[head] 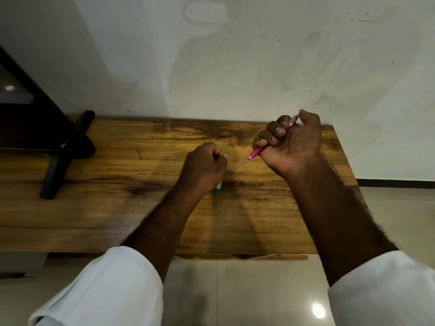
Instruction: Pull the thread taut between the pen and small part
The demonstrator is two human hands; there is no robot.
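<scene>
Item 1: my right hand (289, 143), fist clamped round one pink mechanical pencil (255, 152), thumb up over the back end. Tip slants down-left, a thin lead (239, 167) sticking out of it, end just above or on the wood, can't tell which.

Item 2: my left hand (203, 167), fingers curled, just left of the pencil tip. One small teal lead tube (219, 188) shows under its heel; whether I grip it or only rest on it, can't tell.

Item 3: wooden table (117, 208), qty 1. Far edge runs vs. the white wall (235, 67), close beyond my right knuckles. Right edge near my right forearm, tiled floor (400, 208) past it. Near edge well behind both wrists. Open wood mostly left of my left hand & betw. wrists and near edge.

Item 4: one loose dark lead (139, 154), well left of my left hand.

Item 5: black stand (58, 147), qty 1, far left, its foot on the wood.

Item 6: white sleeves, qty 2, rolled back at forearms.
</scene>
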